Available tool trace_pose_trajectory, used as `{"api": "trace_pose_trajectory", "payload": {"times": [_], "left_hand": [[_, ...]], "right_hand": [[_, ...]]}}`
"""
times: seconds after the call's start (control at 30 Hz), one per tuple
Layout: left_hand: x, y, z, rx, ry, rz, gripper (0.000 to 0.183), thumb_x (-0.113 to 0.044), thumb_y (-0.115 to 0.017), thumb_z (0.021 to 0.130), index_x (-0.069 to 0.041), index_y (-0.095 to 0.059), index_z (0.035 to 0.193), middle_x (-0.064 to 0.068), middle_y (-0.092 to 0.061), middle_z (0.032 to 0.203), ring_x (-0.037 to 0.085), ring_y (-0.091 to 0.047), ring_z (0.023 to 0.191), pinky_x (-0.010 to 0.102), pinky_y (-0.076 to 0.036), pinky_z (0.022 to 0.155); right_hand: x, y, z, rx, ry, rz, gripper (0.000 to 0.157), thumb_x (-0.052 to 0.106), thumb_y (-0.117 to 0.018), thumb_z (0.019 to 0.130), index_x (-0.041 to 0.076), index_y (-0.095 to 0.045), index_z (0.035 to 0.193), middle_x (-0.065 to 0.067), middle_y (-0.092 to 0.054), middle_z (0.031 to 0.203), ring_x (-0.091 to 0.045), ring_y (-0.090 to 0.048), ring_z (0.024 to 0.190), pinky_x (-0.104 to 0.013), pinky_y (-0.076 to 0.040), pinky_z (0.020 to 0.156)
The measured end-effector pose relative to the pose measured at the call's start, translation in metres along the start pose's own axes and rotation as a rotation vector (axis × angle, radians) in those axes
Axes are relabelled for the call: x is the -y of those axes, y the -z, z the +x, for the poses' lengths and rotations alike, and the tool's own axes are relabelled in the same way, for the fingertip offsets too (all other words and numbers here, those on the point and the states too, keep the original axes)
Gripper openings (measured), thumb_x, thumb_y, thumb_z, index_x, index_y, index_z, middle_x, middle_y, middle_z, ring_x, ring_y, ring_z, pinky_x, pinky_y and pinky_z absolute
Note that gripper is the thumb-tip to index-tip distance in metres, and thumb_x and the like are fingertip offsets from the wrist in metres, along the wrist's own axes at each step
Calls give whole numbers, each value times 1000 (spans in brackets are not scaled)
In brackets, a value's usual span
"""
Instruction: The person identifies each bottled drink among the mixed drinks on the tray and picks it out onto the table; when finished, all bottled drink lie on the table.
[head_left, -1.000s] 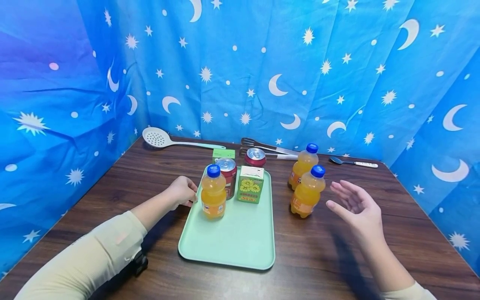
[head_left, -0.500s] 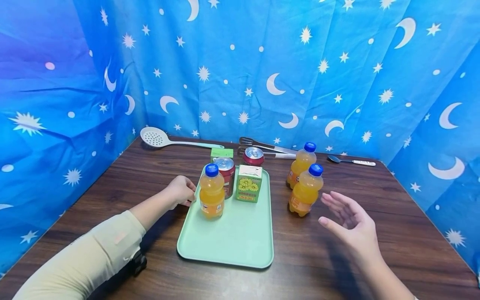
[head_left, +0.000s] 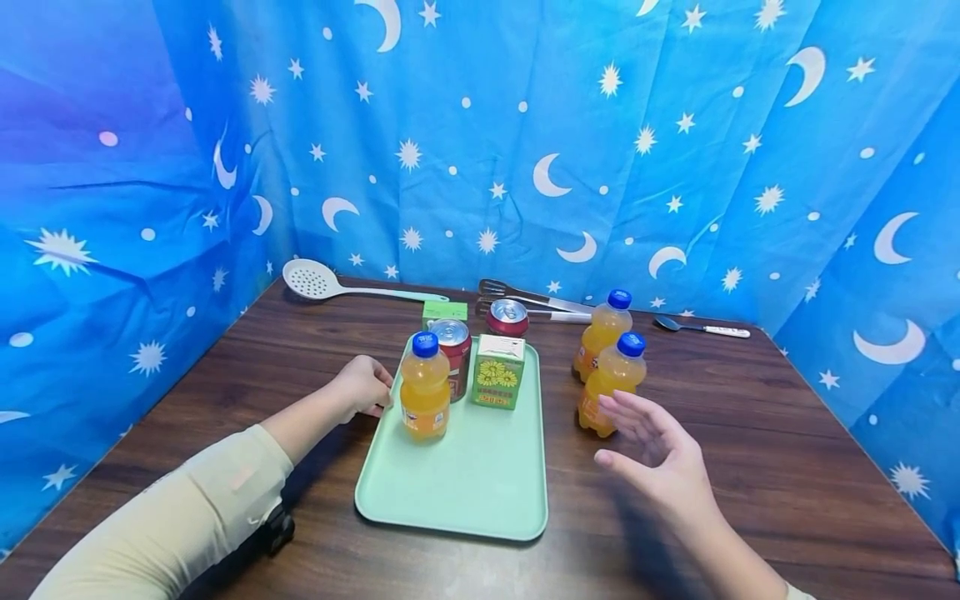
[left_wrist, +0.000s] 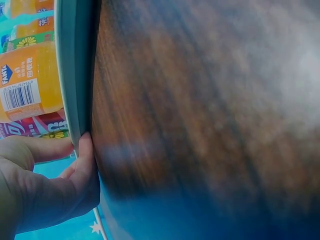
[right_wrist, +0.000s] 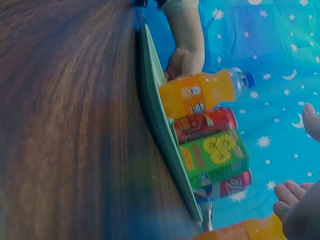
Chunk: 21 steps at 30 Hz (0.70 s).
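Observation:
In the head view a pale green tray [head_left: 457,492] lies on the wooden table, its left rim pinched between thumb and fingers of my left hand [head_left: 363,385]. The left wrist view shows those fingertips on the rim [left_wrist: 75,75]. Upright on the tray stand an orange soda bottle [head_left: 425,396] with a blue cap, a red soda can [head_left: 461,367] and a green drink carton [head_left: 498,377] with yellow flowers. My right hand [head_left: 667,471], fingers spread and thumb apart, is just in front of the nearer orange soda bottle [head_left: 613,385] right of the tray, holding nothing.
Another orange soda bottle [head_left: 602,332] stands behind the nearer one. Beyond the tray are a second red can [head_left: 507,320] and a green box [head_left: 446,312]. A white skimmer [head_left: 311,279], tongs [head_left: 536,296] and a spoon [head_left: 701,326] lie along the back, before a blue curtain [head_left: 480,133].
My right hand has moved left toward the nearer bottle on the right, now overlapping its lower part in the head view. My left hand stays at the tray's rim.

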<state>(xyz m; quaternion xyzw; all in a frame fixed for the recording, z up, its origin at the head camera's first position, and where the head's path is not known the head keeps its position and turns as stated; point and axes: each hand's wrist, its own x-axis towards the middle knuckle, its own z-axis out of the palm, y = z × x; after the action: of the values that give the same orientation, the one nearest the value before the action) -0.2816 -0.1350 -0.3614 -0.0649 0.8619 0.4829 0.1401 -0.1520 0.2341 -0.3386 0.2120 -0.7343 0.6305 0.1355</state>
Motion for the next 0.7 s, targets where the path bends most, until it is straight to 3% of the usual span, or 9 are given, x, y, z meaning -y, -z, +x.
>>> {"api": "trace_pose_trajectory", "payload": {"times": [0.27,0.7], "left_hand": [[0,-2,0,7,-1,-1,25,15,-62,77,10,-53,101,20,-52,96,23,-59,75,33,-57,62],[-1,-2,-1,-2,7,5,25,15,-63,77,10,-54,100,19,-52,95,23,-59,74,33,-57,61]], "right_hand": [[-1,-14,7,80,15,17,65,-11,-73,74,-7,-42,131,-18,-54,128,-26,-50,120,-29,-39,99],[-1,-40,18,121,-3,-6,62,-5,-75,74,-1,-47,129,-12,-57,126,-24,-51,118,-26,-38,100]]}}
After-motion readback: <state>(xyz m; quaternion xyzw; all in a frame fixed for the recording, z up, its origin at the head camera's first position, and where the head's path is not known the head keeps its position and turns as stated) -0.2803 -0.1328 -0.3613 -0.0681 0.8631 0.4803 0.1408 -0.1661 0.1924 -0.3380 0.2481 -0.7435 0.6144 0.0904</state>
